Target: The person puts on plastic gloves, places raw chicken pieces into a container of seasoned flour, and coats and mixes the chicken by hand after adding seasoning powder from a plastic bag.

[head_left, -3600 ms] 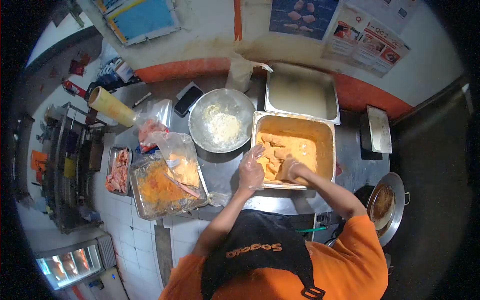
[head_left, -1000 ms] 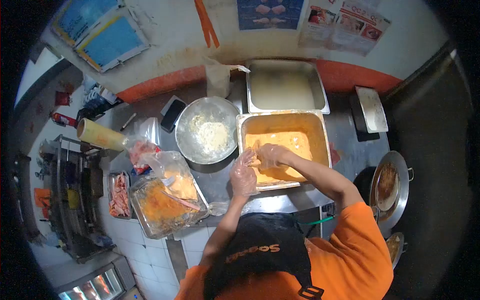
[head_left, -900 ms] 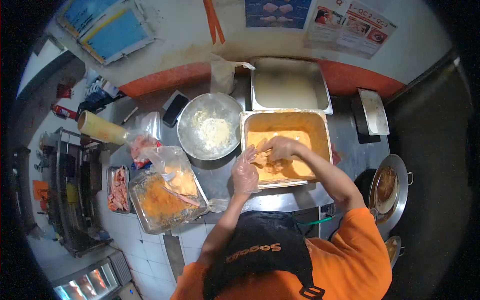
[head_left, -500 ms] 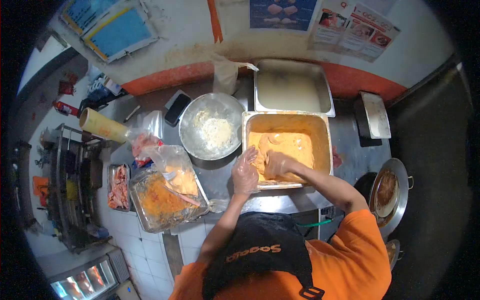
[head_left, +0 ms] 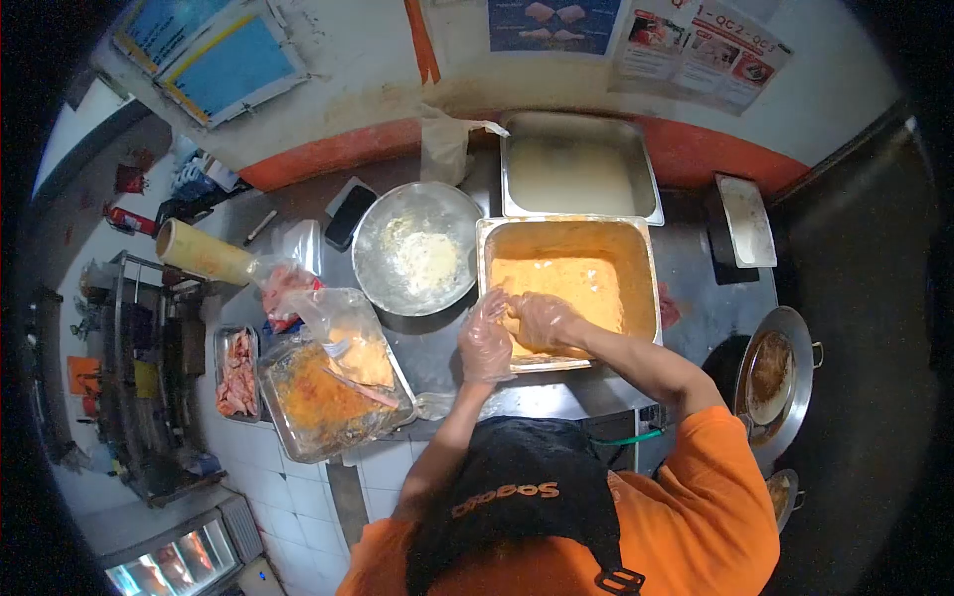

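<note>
A deep metal pan (head_left: pixel 648 288) with orange batter (head_left: pixel 586 281) in it stands on the counter. My left hand (head_left: pixel 485 338), in a clear plastic glove, is at the pan's left wall with its fingers over the rim. Inside the pan, at the left, my right hand (head_left: pixel 544 320) has its gloved fingers curled in the batter close to my left fingertips. What either hand grips is hidden or too small to name. A metal bowl of pale flour (head_left: pixel 427 260) is left of the pan.
Behind the pan stands a second metal pan of pale liquid (head_left: pixel 576 179). To the left are a phone (head_left: pixel 351 214), a wrap roll (head_left: pixel 204 252), a tray with orange residue (head_left: pixel 328 397) and a small tray of raw meat (head_left: pixel 238 372). A wok (head_left: pixel 775 382) is at right.
My right hand has shifted slightly up and left in the pan, to my left fingertips. The orange pieces seen earlier beside my fingers no longer show clearly. The view has moved slightly.
</note>
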The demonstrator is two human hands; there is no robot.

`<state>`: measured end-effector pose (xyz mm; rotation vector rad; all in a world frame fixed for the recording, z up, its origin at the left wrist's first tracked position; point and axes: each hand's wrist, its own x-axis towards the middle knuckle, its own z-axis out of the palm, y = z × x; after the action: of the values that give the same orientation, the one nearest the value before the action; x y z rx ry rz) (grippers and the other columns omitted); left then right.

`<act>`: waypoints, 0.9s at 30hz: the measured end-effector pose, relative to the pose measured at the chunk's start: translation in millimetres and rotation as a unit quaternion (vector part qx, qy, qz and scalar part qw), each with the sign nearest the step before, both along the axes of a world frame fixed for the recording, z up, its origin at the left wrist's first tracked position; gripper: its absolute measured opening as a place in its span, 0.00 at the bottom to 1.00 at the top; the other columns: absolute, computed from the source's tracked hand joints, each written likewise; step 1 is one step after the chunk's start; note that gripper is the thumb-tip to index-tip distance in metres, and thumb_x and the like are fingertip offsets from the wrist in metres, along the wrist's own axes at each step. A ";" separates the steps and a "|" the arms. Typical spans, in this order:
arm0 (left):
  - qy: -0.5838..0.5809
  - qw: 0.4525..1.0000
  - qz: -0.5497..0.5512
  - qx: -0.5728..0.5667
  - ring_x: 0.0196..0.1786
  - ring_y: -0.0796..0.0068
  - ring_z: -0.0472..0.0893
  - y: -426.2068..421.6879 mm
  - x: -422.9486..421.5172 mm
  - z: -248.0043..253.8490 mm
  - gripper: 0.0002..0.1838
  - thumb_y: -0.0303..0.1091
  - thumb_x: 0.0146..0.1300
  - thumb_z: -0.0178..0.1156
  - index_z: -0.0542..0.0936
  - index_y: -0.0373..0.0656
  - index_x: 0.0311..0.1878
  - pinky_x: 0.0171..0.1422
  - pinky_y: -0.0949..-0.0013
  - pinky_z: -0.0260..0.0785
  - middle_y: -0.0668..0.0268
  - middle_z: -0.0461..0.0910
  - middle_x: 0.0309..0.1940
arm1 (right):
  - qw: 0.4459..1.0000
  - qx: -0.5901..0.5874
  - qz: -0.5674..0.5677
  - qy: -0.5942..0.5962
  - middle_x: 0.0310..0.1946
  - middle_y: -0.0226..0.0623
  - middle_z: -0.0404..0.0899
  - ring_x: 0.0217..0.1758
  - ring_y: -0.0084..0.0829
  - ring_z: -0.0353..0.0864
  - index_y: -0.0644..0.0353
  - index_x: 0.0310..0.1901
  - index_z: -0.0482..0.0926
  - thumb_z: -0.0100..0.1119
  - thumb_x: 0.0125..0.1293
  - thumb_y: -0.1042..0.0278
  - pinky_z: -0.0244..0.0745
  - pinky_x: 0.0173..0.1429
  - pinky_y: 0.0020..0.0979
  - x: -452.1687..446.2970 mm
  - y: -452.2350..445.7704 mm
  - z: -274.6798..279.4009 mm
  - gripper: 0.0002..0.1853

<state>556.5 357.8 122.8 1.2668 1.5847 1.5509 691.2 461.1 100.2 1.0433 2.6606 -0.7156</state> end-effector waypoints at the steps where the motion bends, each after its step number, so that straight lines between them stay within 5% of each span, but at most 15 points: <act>1: -0.006 1.000 0.000 0.005 0.62 0.61 0.83 -0.2 -0.3 -0.1 0.29 0.11 0.56 0.48 0.76 0.33 0.64 0.66 0.61 0.77 0.53 0.84 0.55 | 0.998 -0.039 -0.035 0.018 0.49 0.56 0.85 0.48 0.54 0.86 0.65 0.53 0.78 0.59 0.66 0.43 0.81 0.55 0.47 0.5 3.4 22.1 0.29; 3: -0.004 1.000 -0.001 0.007 0.62 0.61 0.83 -1.4 -1.0 10.8 0.30 0.11 0.56 0.49 0.76 0.32 0.64 0.66 0.61 0.77 0.52 0.84 0.55 | 0.986 -0.118 -0.103 0.054 0.47 0.55 0.86 0.46 0.53 0.87 0.65 0.52 0.80 0.62 0.65 0.42 0.81 0.53 0.46 2.3 27.2 78.1 0.30; 4: -0.004 1.000 -0.002 0.007 0.62 0.61 0.83 -2.6 -0.8 15.0 0.30 0.10 0.56 0.49 0.76 0.32 0.64 0.66 0.61 0.77 0.52 0.84 0.55 | 0.991 -0.092 -0.074 0.069 0.44 0.51 0.88 0.46 0.50 0.87 0.57 0.55 0.84 0.68 0.57 0.35 0.81 0.53 0.45 19.8 52.7 29.2 0.34; 7: -0.004 1.000 -0.006 0.014 0.61 0.61 0.83 -1.6 -0.5 17.0 0.30 0.10 0.55 0.49 0.76 0.32 0.64 0.66 0.62 0.77 0.53 0.84 0.55 | 0.985 -0.131 -0.109 0.028 0.46 0.49 0.88 0.53 0.47 0.87 0.56 0.51 0.86 0.74 0.56 0.44 0.80 0.56 0.45 42.0 48.9 25.5 0.28; 9: -0.001 1.000 0.002 0.012 0.60 0.61 0.84 -0.5 -0.1 15.2 0.30 0.10 0.55 0.49 0.76 0.32 0.64 0.66 0.62 0.77 0.52 0.84 0.55 | 0.968 -0.171 0.011 -0.186 0.48 0.47 0.88 0.54 0.45 0.87 0.55 0.50 0.88 0.70 0.58 0.45 0.80 0.57 0.44 47.8 46.8 22.0 0.26; 10: 0.000 1.000 0.005 0.010 0.60 0.61 0.84 -0.5 0.2 13.7 0.30 0.10 0.55 0.49 0.76 0.32 0.64 0.66 0.62 0.77 0.52 0.84 0.55 | 0.959 -0.165 0.074 -0.220 0.47 0.44 0.89 0.52 0.44 0.87 0.53 0.45 0.90 0.62 0.60 0.49 0.81 0.55 0.42 60.8 42.1 -42.3 0.20; 13: -0.031 0.999 0.011 0.018 0.59 0.61 0.85 0.4 2.3 8.7 0.28 0.11 0.56 0.49 0.77 0.32 0.63 0.65 0.62 0.78 0.52 0.84 0.54 | 0.970 -0.093 0.176 -0.140 0.38 0.48 0.88 0.42 0.44 0.87 0.59 0.39 0.89 0.57 0.59 0.57 0.80 0.44 0.42 50.7 18.8 -45.0 0.17; 17: 0.012 1.000 0.006 0.018 0.58 0.61 0.86 -1.2 0.4 11.6 0.30 0.10 0.54 0.47 0.77 0.32 0.63 0.65 0.63 0.78 0.51 0.84 0.55 | 0.954 -0.291 -0.055 0.047 0.21 0.40 0.80 0.23 0.37 0.80 0.61 0.25 0.82 0.60 0.55 0.67 0.71 0.26 0.42 23.8 12.5 -58.3 0.08; 21: 0.008 1.000 -0.002 -0.008 0.59 0.61 0.85 -0.5 0.3 15.1 0.30 0.10 0.54 0.47 0.77 0.32 0.62 0.64 0.63 0.79 0.52 0.84 0.55 | 0.725 -0.537 -0.381 0.202 0.17 0.30 0.71 0.17 0.29 0.67 0.55 0.18 0.75 0.60 0.53 0.70 0.62 0.21 0.38 7.3 14.9 -72.6 0.08; 24: -0.007 1.000 0.007 -0.004 0.59 0.60 0.85 -2.4 0.0 9.0 0.30 0.10 0.54 0.47 0.77 0.32 0.62 0.64 0.63 0.79 0.52 0.85 0.54 | 0.724 -0.543 -0.368 0.217 0.21 0.34 0.75 0.25 0.31 0.79 0.59 0.23 0.79 0.54 0.57 0.75 0.69 0.27 0.31 21.9 33.6 -23.0 0.07; 25: -0.010 1.000 0.011 0.003 0.59 0.60 0.86 -2.7 2.0 9.1 0.30 0.10 0.53 0.48 0.77 0.32 0.62 0.64 0.62 0.79 0.52 0.85 0.54 | 0.756 -0.492 -0.364 0.234 0.22 0.33 0.76 0.26 0.30 0.79 0.58 0.22 0.78 0.55 0.59 0.72 0.73 0.30 0.33 10.2 20.4 50.9 0.08; 27: 0.001 1.000 0.008 0.017 0.58 0.59 0.86 -0.1 2.5 7.6 0.30 0.10 0.54 0.48 0.77 0.33 0.62 0.64 0.62 0.80 0.51 0.85 0.54 | 0.947 -0.296 -0.118 0.046 0.24 0.35 0.79 0.26 0.32 0.79 0.59 0.24 0.80 0.57 0.61 0.68 0.74 0.32 0.36 13.8 14.0 -12.9 0.09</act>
<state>559.0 357.7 130.3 1.2776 1.5794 1.5924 704.9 475.0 87.4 1.1643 2.1603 -1.5201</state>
